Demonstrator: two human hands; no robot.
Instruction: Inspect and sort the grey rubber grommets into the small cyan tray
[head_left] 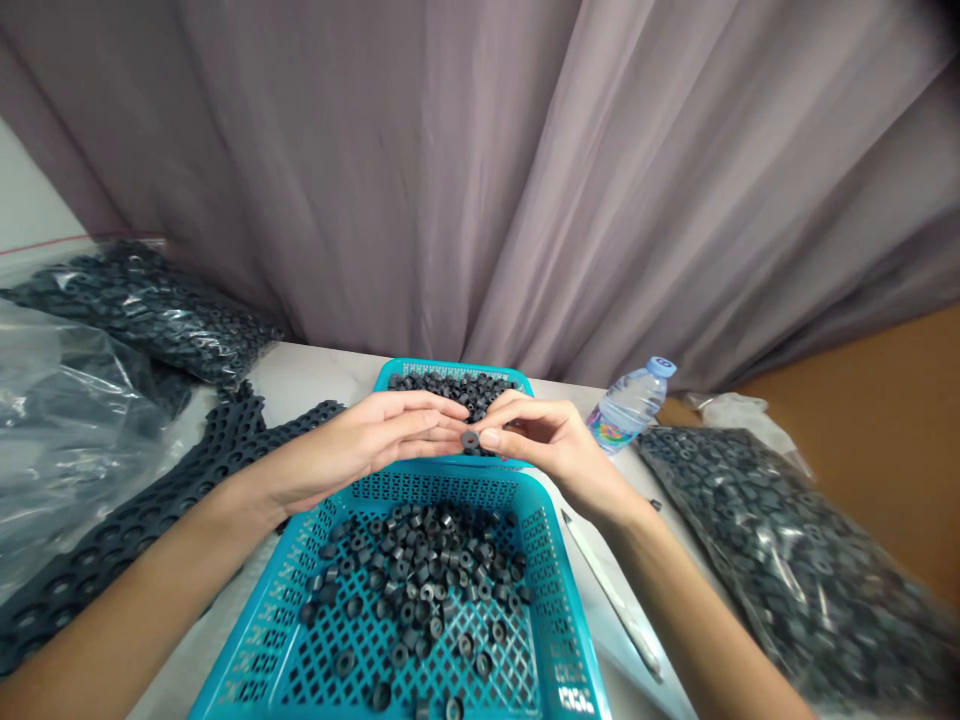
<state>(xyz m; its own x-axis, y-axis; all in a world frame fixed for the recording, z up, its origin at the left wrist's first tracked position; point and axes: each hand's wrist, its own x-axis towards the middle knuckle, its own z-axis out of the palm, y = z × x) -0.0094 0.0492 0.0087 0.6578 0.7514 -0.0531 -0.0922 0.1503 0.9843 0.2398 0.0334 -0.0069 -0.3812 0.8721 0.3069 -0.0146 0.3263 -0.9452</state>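
A small black ring-shaped piece (pixel 470 442) with a hole through its middle is pinched at the fingertips of my right hand (pixel 544 435). My left hand (pixel 382 435) reaches in from the other side, fingers stretched out flat, their tips beside the ring. Whether they touch it I cannot tell. Below both hands stands a turquoise plastic basket (pixel 566 560) with many loose black rings (pixel 420 570) on its lattice bottom. Just behind the hands is a second turquoise basket (pixel 386 375), holding more of the same rings; the hands partly hide it.
At right are a water bottle (pixel 630 405), a white-handled knife-like tool (pixel 615 600) and a clear bag of black pieces (pixel 795 540). On the left lie perforated black sheets (pixel 150 520), another filled bag (pixel 150 310) and clear plastic (pixel 60 420). A grey curtain (pixel 420 180) hangs behind.
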